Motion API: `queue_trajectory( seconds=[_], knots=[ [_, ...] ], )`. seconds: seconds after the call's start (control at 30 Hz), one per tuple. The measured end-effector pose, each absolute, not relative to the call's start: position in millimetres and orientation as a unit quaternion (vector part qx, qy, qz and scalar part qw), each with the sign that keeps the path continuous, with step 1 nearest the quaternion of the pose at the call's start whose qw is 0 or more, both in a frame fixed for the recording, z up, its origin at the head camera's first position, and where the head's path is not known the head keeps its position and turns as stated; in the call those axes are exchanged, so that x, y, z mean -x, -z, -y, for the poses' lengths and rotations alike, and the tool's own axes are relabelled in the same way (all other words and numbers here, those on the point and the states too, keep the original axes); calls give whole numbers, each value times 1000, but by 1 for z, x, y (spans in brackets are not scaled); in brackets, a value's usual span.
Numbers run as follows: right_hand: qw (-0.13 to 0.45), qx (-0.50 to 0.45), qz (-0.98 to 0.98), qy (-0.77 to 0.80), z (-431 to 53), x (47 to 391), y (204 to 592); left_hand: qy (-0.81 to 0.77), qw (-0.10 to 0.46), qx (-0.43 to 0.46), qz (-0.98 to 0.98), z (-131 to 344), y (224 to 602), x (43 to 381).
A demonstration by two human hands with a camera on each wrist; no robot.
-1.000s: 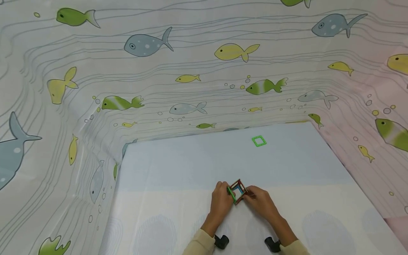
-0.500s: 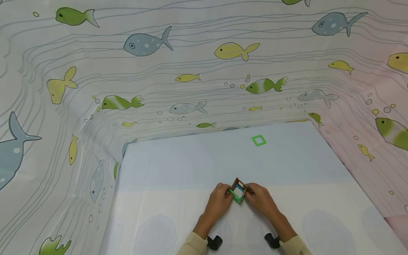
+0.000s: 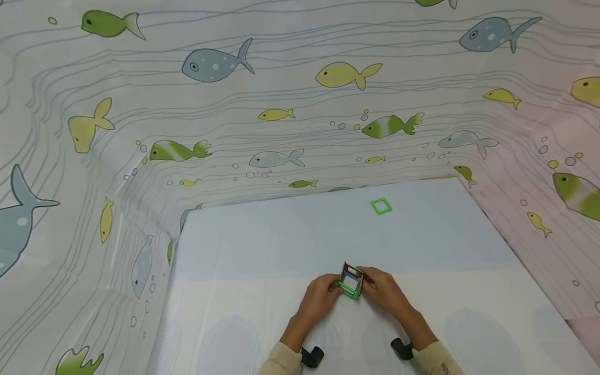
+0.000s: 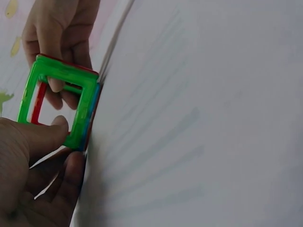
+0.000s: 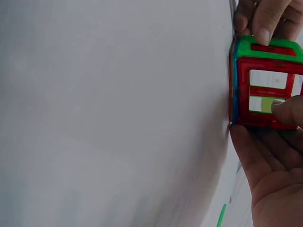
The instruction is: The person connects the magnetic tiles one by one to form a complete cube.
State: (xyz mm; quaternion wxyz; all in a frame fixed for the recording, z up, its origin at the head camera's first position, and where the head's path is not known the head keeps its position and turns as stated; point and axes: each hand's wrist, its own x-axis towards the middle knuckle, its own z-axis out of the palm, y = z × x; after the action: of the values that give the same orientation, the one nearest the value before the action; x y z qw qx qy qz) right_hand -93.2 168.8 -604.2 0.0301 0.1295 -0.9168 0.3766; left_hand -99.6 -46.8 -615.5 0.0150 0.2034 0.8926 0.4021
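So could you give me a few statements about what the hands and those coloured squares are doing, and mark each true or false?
1. Both hands hold the cube of magnetic square frames. True: the left hand and the right hand grip it from either side.
2. A loose green square frame lies farther back on the white table. True.
3. The cube is all blue. False: green, red and blue frames show.
4. The right hand rests flat, away from the cube. False: its fingers pinch it.
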Motion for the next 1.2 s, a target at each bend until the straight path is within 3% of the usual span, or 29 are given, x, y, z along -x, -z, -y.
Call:
queue_trajectory(
  seconds=[0.7, 0.97, 1.2],
  knots=[
    [17, -141, 916, -376, -191, 112, 598, -419, 7, -208, -884, 43, 627, 93],
    [46, -86, 929, -356, -228, 168, 580, -440, 40, -177, -879, 44, 628, 91],
    [-2, -14, 952, -306, -249, 222, 569, -464, 66, -148, -871, 39, 627, 91]
  ],
)
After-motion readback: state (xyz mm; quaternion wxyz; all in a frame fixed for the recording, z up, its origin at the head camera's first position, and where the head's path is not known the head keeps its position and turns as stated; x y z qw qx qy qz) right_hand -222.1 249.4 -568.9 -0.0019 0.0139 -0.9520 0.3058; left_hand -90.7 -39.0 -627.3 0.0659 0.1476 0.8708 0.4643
